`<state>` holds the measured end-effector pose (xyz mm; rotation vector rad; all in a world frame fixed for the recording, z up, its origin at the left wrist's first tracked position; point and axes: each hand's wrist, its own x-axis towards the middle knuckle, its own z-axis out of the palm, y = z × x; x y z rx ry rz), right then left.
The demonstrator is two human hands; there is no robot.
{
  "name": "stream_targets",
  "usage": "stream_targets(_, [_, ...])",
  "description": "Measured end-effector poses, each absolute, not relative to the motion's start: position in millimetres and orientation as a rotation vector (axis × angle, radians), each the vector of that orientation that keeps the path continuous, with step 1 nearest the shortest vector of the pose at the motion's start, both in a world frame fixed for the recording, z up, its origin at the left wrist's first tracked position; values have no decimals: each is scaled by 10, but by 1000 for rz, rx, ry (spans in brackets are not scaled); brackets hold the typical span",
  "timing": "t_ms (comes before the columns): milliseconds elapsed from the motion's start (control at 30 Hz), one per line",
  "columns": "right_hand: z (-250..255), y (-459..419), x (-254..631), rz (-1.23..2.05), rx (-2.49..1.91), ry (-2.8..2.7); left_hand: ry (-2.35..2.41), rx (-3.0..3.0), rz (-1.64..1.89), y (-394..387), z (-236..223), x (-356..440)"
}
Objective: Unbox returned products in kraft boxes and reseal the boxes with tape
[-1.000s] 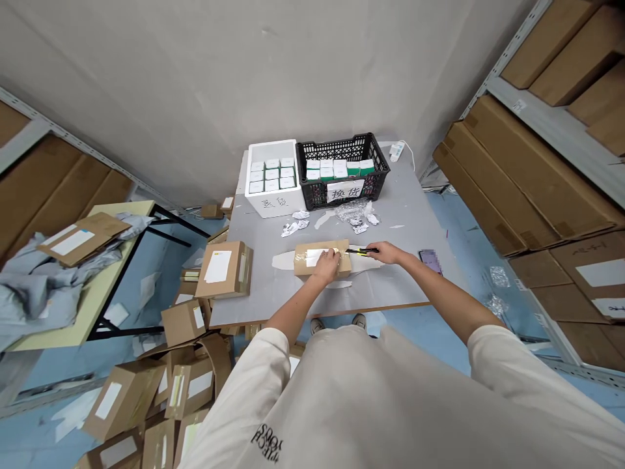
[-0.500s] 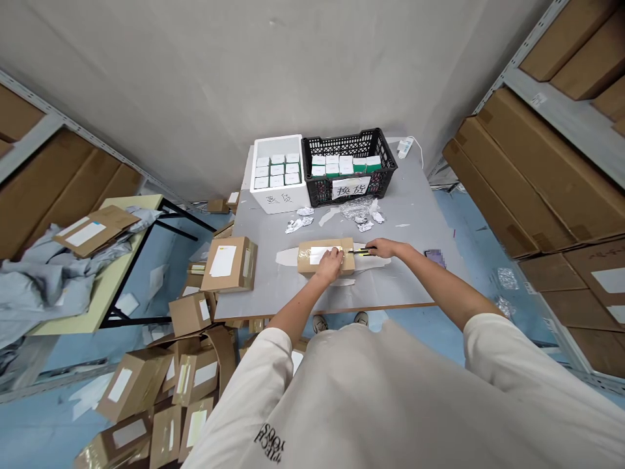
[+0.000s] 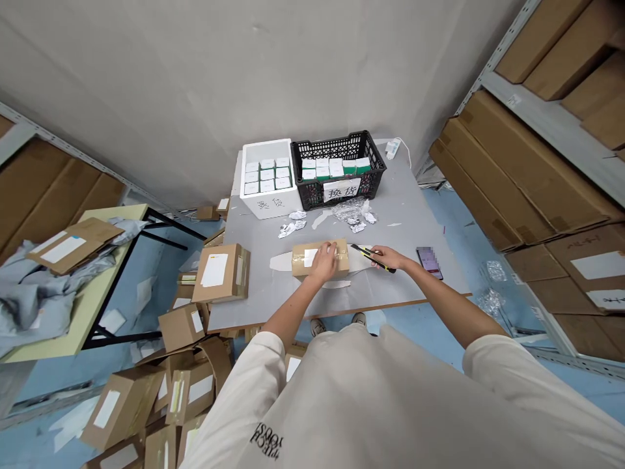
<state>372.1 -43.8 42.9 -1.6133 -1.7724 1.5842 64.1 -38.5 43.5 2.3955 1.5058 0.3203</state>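
Observation:
A small taped cardboard box point(image 3: 299, 262) with a white label lies on the grey table point(image 3: 273, 306). My left hand point(image 3: 324, 260) is closed over its top, fingers reaching toward the far edge, and covers part of the label. To the right of the box, my right hand point(image 3: 387, 256) grips a black and yellow utility knife point(image 3: 362, 250). The knife's front end points left toward the box's right end, apart from it. A pale strip of paper point(image 3: 280, 262) lies flat under the box and sticks out on both sides.
Behind stand a white foam box point(image 3: 268, 206) and a black crate point(image 3: 375, 179), both holding small white-green boxes. Crumpled paper point(image 3: 291, 228) and bubble wrap point(image 3: 347, 210) lie before them. A larger carton point(image 3: 222, 272) stands left, a phone point(image 3: 430, 262) right. Cartons point(image 3: 124, 400) crowd the floor at left.
My right hand has drawn the utility knife back from the box's right end and tilted it, so more of it shows. My left hand stays on the box. The view has shifted slightly.

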Motion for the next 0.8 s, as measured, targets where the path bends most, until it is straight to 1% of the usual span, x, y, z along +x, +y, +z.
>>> stream_targets(100, [461,-477,3687,1422,-1623,-1867,1602,2355,320,-300,409,592])
stream_targets(267, [499,-533,3580,970,-1578,-2279,1612,2360,142,-158,282,472])
stream_targets(367, [506,-538,3527,799,-1612,-2442,1605,2292,36,-55,278,474])
stream_targets(467, [509,-527,3497,736,-1643,-2511,1635,2232,-61,50,332,537])
stream_targets(600, [538,-520,3471,737,-1648,-2521,1713,2175,-123,104,378,579])
stream_targets(800, [593,-516,3449,806,-1655,-2471,1582,2401,101,-97,316,470])
